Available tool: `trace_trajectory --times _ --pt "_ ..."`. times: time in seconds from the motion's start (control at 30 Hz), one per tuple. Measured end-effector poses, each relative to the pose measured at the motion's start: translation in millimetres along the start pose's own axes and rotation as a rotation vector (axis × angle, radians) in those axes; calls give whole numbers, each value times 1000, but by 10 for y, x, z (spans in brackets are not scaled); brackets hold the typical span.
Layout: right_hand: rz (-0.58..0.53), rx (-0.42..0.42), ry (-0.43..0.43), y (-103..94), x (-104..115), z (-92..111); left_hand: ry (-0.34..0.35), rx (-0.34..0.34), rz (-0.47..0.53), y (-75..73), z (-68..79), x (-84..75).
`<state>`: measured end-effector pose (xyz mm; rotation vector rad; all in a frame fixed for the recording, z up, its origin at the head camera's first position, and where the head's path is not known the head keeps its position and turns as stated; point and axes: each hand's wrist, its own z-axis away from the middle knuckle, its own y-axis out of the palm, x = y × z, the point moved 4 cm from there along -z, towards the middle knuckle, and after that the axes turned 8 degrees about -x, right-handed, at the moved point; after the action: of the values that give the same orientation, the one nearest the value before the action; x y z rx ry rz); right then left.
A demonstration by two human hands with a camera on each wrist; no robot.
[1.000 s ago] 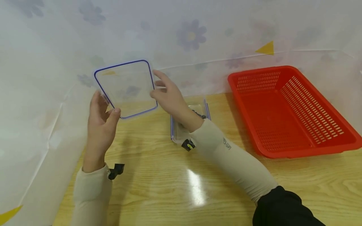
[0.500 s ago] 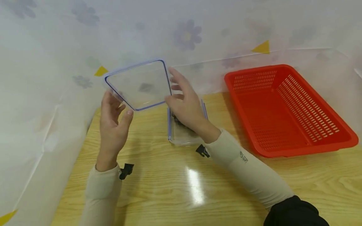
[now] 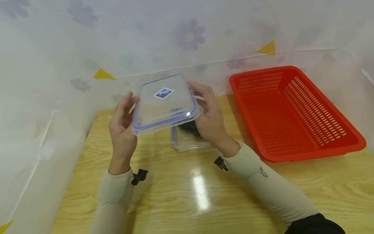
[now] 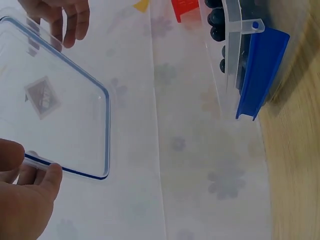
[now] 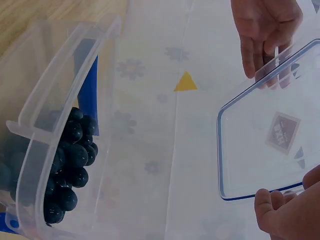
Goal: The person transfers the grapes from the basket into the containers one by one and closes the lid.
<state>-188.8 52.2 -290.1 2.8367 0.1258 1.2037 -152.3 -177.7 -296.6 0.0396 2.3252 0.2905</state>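
Both hands hold a clear plastic lid (image 3: 155, 110) with a blue seal and a diamond-shaped label, tilted in the air above the table. My left hand (image 3: 122, 133) grips its left edge. My right hand (image 3: 211, 122) holds the right edge, fingers at the far corner. Below and behind the lid stands an uncovered clear food container (image 3: 187, 145), partly hidden by the lid and right hand. Dark grapes (image 5: 70, 165) lie inside it, and a blue clip (image 4: 262, 72) hangs down its side.
A red plastic basket (image 3: 298, 120) with slotted walls stands to the right on the wooden table (image 3: 172, 188). Flower-patterned white sheeting (image 3: 157, 45) closes off the back and left, with yellow triangles (image 3: 103, 74) stuck to it.
The lid has gone from nearly upright to flatter, its labelled top now showing. It and both hands have moved right and lower, towards the container.
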Motion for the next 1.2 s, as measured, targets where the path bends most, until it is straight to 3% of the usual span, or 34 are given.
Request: trace_trajectory --times 0.13,0.33,0.47,0.63,0.83,1.0,1.1,1.2 --pt "-121 -58 84 -139 -15 20 -8 -9 49 39 9 19" --pt "-189 -162 172 -264 -18 36 -83 -99 86 96 41 91" --pt "-120 -219 181 -295 -27 84 -139 -116 63 187 86 153" --pt "41 -261 266 -275 -142 202 -208 -45 -18 381 173 266" --pt "146 -225 366 -316 -341 271 -290 -11 -57 578 269 509" --pt "269 -99 422 -366 -477 331 -395 16 -216 597 345 734" --pt "349 -6 472 -371 -566 384 -463 76 -326 572 384 843" --pt "404 47 505 -389 -653 422 -495 181 -414 558 402 940"
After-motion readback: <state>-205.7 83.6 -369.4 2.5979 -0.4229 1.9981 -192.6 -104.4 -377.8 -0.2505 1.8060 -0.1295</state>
